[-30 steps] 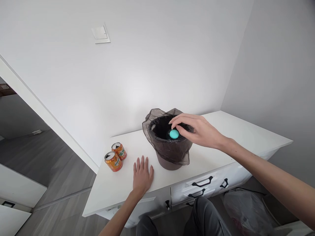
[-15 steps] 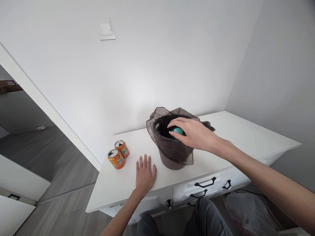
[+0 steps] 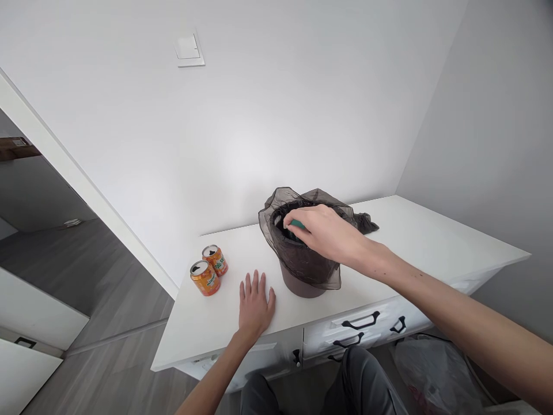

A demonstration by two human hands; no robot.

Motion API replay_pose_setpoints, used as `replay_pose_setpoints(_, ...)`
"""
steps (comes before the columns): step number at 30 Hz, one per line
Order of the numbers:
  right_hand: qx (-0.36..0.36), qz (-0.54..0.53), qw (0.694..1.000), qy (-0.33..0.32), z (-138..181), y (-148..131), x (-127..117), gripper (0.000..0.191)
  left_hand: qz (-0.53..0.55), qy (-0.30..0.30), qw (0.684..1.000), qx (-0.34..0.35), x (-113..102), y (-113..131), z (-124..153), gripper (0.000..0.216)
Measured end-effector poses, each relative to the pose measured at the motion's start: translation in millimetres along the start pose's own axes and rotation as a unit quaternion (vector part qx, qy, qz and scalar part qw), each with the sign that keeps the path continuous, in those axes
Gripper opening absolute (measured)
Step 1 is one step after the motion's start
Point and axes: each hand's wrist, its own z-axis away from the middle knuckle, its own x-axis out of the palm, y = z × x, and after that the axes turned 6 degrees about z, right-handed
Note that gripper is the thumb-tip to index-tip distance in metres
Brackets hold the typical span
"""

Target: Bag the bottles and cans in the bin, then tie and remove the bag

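My right hand (image 3: 322, 230) is over the mouth of a brown trash bin (image 3: 305, 282), its thumb and fingers closed on a teal-green object (image 3: 296, 223). Only a small part of that object shows between the fingers; its kind cannot be made out. A thin dark bin liner (image 3: 276, 230) lines the bin and hangs over the rim. My left hand (image 3: 256, 305) lies flat, fingers spread, on the white dresser top (image 3: 233, 340) left of the bin. Farther left stand two orange soda cans, a front can (image 3: 205, 279) and a rear can (image 3: 218, 262), upright with opened tops.
A white wall with a light switch (image 3: 189, 51) rises behind the dresser. Black drawer handles (image 3: 360, 320) stick out in front, above my knees. A clear plastic bag (image 3: 436, 369) lies below on the right. A doorway opens at left.
My right hand has shifted slightly left and closed around the teal-green object, which showed more openly between its spread fingers before. My left hand and the cans have stayed put.
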Motion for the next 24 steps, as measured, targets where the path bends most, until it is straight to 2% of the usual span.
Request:
replay_pose_setpoints(7, -0.059, -0.001, 0.998, -0.022, -5, -16, 9, 0.027, 0.010, 0.012, 1.000, 0.001, 2, -1, 0, 0.059)
replay_pose_setpoints(11, -0.030, 0.043, 0.998, -0.028, -3, -22, 4, 0.033, 0.019, 0.018, 1.000, 0.001, 3, -1, 1, 0.058)
replay_pose_setpoints(14, -0.001, 0.075, 0.997, 0.001, 3, -27, 0, 0.034, 0.015, 0.011, 1.000, -0.001, 2, 0, 1, 0.059)
replay_pose_setpoints(17, -0.006, 0.069, 0.995, 0.065, 8, -36, 2, 0.033, 0.015, 0.007, 1.000, -0.004, 0, 2, 2, 0.059)
replay_pose_setpoints(20, -0.050, 0.018, 0.992, 0.113, 7, -51, 19, 0.030, 0.017, -0.001, 1.000, -0.008, -5, 4, 1, 0.059)
replay_pose_setpoints(22, -0.088, -0.025, 0.991, 0.101, 0, -64, 42, 0.027, 0.021, -0.007, 1.000, 0.001, -9, 5, 1, 0.059)
replay_pose_setpoints(24, -0.116, -0.064, 0.989, 0.060, -9, -76, 72, 0.026, 0.031, -0.008, 0.999, 0.011, -13, 6, 0, 0.058)
